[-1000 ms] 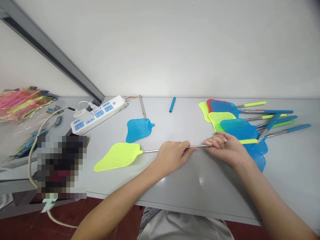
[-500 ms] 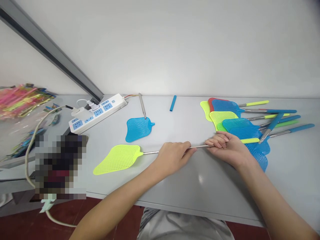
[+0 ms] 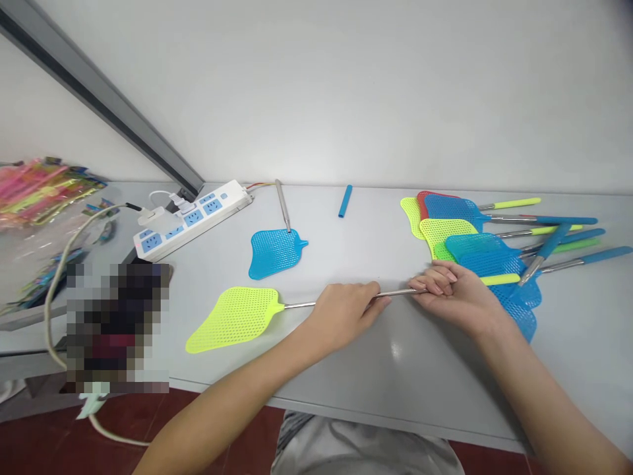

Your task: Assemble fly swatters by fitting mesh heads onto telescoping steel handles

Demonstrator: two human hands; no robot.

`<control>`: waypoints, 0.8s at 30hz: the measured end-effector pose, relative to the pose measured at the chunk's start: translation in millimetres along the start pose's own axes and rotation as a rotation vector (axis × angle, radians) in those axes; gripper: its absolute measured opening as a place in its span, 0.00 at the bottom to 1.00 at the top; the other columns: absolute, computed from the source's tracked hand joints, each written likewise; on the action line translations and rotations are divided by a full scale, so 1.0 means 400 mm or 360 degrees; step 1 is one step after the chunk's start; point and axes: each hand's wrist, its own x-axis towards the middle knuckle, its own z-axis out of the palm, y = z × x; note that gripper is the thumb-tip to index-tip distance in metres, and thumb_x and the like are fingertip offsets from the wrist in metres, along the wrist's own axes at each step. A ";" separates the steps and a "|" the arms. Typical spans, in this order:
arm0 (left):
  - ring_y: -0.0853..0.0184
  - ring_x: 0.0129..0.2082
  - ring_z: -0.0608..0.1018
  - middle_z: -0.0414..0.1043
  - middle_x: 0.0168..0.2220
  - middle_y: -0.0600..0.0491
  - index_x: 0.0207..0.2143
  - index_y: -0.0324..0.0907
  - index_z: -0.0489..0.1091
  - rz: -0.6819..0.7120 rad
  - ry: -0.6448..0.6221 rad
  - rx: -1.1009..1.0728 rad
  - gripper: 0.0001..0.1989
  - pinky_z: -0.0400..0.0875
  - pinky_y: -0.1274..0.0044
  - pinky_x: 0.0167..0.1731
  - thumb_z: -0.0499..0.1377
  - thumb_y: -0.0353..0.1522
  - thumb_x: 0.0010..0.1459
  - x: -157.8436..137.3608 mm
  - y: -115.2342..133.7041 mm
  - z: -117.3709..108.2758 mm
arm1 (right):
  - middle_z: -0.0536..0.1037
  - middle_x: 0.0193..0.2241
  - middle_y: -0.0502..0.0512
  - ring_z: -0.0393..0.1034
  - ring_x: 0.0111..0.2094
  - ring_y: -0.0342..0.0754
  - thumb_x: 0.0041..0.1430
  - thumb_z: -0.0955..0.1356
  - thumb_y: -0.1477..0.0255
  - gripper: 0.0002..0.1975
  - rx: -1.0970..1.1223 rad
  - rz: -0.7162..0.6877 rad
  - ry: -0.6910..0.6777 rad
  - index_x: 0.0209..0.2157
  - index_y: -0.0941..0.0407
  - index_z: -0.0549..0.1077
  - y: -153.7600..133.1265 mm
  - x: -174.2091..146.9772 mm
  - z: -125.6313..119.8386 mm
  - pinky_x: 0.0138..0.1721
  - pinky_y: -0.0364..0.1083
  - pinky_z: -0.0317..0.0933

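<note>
A yellow fly swatter (image 3: pixel 236 318) with a metal telescopic rod stretches across the front of the desk, its perforated head to the left. My left hand (image 3: pixel 343 313) is closed around the rod near the head. Farther right, my right hand (image 3: pixel 452 290) grips the thicker part of the rod, palm partly turned up, and the yellow handle end pokes out past it. Beyond my left hand lie a loose blue swatter head (image 3: pixel 275 254), a separate metal rod (image 3: pixel 283 206) touching it, and a short blue tube (image 3: pixel 345 201).
Several assembled swatters in blue, yellow, green and red form a pile (image 3: pixel 487 254) at the right. A white power strip (image 3: pixel 192 221) with plugs sits at the back left. Packaged items (image 3: pixel 44 194) and a cable (image 3: pixel 57 284) are at far left, near a pixelated area.
Both hands keep their hold on the swatter's rod and have barely moved. The view has shifted slightly, so the pile appears a little farther right.
</note>
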 end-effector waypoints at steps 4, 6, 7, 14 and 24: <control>0.70 0.20 0.69 0.67 0.21 0.57 0.28 0.43 0.61 0.0017 -0.0044 -0.0029 0.17 0.49 0.79 0.18 0.38 0.40 0.59 -0.002 -0.002 -0.004 | 0.38 0.13 0.43 0.35 0.14 0.39 0.48 0.59 0.82 0.18 -0.0019 -0.0009 -0.0028 0.16 0.56 0.42 0.005 0.003 -0.004 0.16 0.42 0.47; 0.70 0.20 0.69 0.67 0.21 0.57 0.28 0.43 0.61 0.0014 -0.0059 -0.0033 0.17 0.49 0.79 0.18 0.38 0.40 0.59 -0.003 -0.002 -0.006 | 0.38 0.13 0.43 0.36 0.14 0.39 0.48 0.59 0.82 0.18 -0.0035 -0.0010 -0.0054 0.16 0.56 0.41 0.006 0.005 -0.006 0.16 0.42 0.48; 0.70 0.20 0.69 0.67 0.21 0.57 0.28 0.43 0.61 0.0007 -0.0067 -0.0030 0.17 0.50 0.79 0.19 0.38 0.40 0.59 -0.003 -0.002 -0.007 | 0.38 0.13 0.43 0.36 0.14 0.39 0.48 0.59 0.82 0.18 -0.0044 -0.0013 -0.0064 0.16 0.56 0.41 0.006 0.006 -0.007 0.16 0.42 0.48; 0.70 0.22 0.69 0.68 0.23 0.56 0.29 0.43 0.62 -0.0003 -0.0127 -0.0068 0.17 0.51 0.79 0.19 0.38 0.38 0.60 -0.001 -0.001 -0.017 | 0.39 0.13 0.43 0.37 0.14 0.39 0.49 0.59 0.81 0.18 -0.0101 0.0004 -0.0070 0.17 0.56 0.40 0.001 0.001 -0.005 0.17 0.42 0.49; 0.70 0.20 0.69 0.68 0.23 0.56 0.28 0.43 0.61 -0.0011 -0.0067 -0.0026 0.18 0.49 0.79 0.18 0.37 0.39 0.60 -0.003 0.019 -0.011 | 0.38 0.13 0.44 0.32 0.15 0.40 0.49 0.58 0.81 0.19 -0.0219 0.0048 0.0032 0.18 0.56 0.39 -0.026 0.003 0.003 0.16 0.41 0.47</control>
